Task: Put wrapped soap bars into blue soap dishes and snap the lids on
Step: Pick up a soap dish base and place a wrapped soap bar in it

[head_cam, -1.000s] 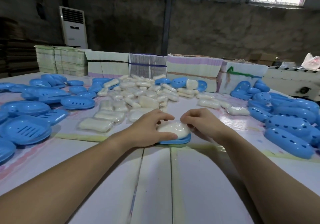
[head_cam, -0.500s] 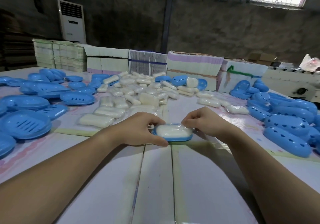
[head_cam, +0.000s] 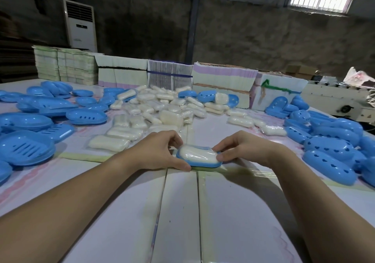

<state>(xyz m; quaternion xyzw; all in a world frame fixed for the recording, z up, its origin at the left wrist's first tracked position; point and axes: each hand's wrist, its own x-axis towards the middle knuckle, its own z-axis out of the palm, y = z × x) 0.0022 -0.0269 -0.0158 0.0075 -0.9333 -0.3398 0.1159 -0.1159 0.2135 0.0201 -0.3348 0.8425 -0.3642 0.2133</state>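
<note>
Gripping opposite ends of a blue soap dish (head_cam: 197, 163) on the table (head_cam: 233, 212), left hand (head_cam: 160, 151) and right hand (head_cam: 243, 149) have seated the wrapped soap bar (head_cam: 196, 153) (earlier still pressed under fingers).

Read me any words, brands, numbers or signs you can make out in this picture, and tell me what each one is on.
No text here can be read.
Air conditioner: a dark panel and a small green mark, too blurred to read.
Stacked cartons: printed faces, too small to read.
Wrapped soap bars and blue soap dishes: no lettering shows.
</note>
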